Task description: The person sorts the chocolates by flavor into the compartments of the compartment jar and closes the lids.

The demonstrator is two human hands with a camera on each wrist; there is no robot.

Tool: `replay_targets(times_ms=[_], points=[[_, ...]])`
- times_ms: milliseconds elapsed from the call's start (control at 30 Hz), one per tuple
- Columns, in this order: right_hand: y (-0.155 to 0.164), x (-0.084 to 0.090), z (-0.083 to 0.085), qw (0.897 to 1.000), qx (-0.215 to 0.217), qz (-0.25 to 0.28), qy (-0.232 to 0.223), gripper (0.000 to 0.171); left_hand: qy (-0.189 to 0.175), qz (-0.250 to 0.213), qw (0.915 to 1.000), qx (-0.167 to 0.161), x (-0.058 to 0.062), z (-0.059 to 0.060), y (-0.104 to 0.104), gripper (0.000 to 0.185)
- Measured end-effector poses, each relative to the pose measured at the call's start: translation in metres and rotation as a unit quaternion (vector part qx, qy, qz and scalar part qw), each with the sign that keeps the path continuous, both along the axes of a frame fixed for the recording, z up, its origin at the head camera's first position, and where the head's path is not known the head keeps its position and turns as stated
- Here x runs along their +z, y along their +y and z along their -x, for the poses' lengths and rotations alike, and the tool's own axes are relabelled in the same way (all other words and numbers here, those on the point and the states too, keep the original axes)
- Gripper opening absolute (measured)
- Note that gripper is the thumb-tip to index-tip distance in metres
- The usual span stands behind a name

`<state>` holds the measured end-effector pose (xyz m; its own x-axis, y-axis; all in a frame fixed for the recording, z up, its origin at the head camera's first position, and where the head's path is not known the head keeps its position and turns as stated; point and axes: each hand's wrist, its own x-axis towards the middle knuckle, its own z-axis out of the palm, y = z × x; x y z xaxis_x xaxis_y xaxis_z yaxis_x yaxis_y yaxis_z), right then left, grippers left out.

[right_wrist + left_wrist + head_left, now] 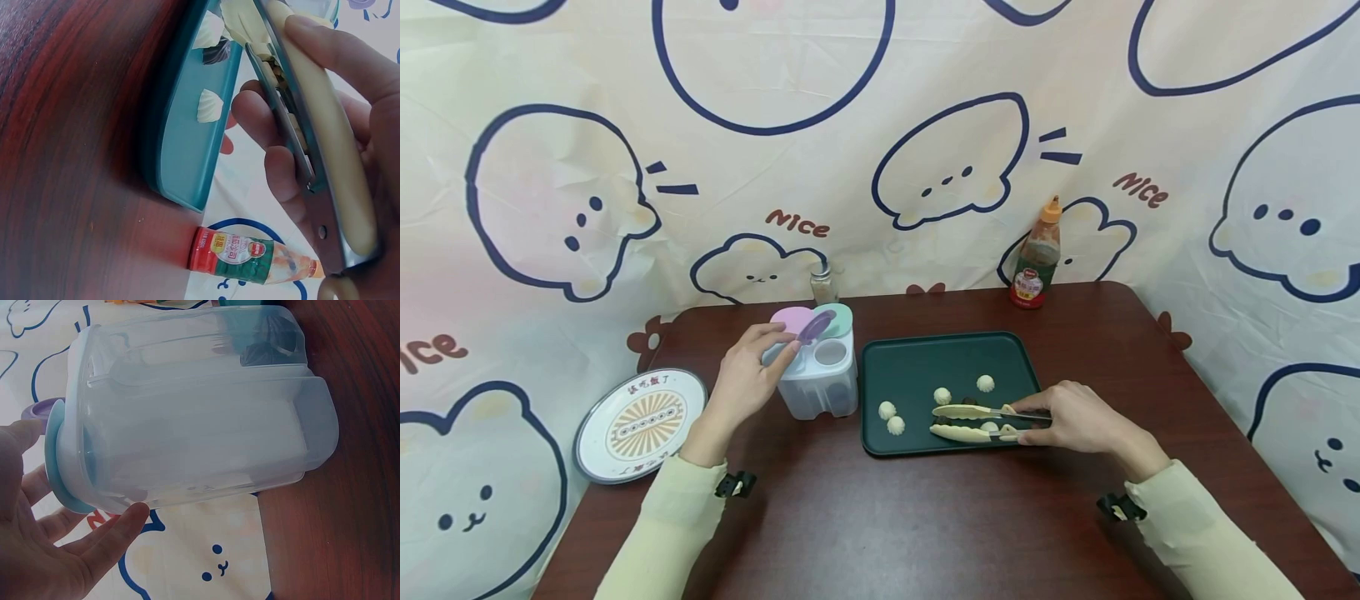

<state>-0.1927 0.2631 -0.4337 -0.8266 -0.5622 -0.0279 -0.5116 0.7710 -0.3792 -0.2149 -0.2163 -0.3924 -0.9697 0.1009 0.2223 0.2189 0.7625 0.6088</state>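
Observation:
My left hand (748, 371) reaches over a clear lidded seasoning box (816, 392). Its thumb and index finger meet at the edge of the raised purple lid (815, 327), beside a round uncovered opening. In the left wrist view the thumb touches that lid, while other fingers spread along the box's side, near a light blue lid (56, 459). My right hand (1078, 417) grips cream-tipped tongs (970, 412), their arms slightly apart over the dark green tray (925, 354). Small ridged white pieces (985, 383) and a dark one (217, 52) lie on the tray around the tongs' tips.
Left of the box lies a white patterned plate (647, 425). A glass shaker (823, 285) stands behind the box. At the table's back right is a sauce bottle (1036, 262) with an orange cap. A printed cloth (835, 167) hangs behind the brown table (880, 517).

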Motion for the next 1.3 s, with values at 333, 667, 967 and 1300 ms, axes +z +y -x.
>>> replay_targets(times_ms=[333, 667, 967, 1300], points=[[0.001, -0.002, 0.001, 1.0, -0.011, 0.023, -0.01, 0.042, -0.001, 0.0, 1.0, 0.0, 0.0, 0.0, 0.0, 0.054], [-0.003, 0.003, 0.002, 0.999, -0.022, 0.046, -0.014, 0.042, 0.0, 0.003, 1.0, -0.001, 0.0, -0.001, 0.0, 0.053], [-0.012, 0.011, 0.005, 0.997, -0.039, 0.069, -0.015, 0.044, -0.005, 0.005, 1.0, 0.001, 0.001, -0.001, 0.0, 0.054], [-0.026, 0.024, 0.008, 0.995, -0.058, 0.078, -0.013, 0.051, -0.007, 0.004, 1.0, -0.001, 0.0, 0.0, 0.0, 0.054]])
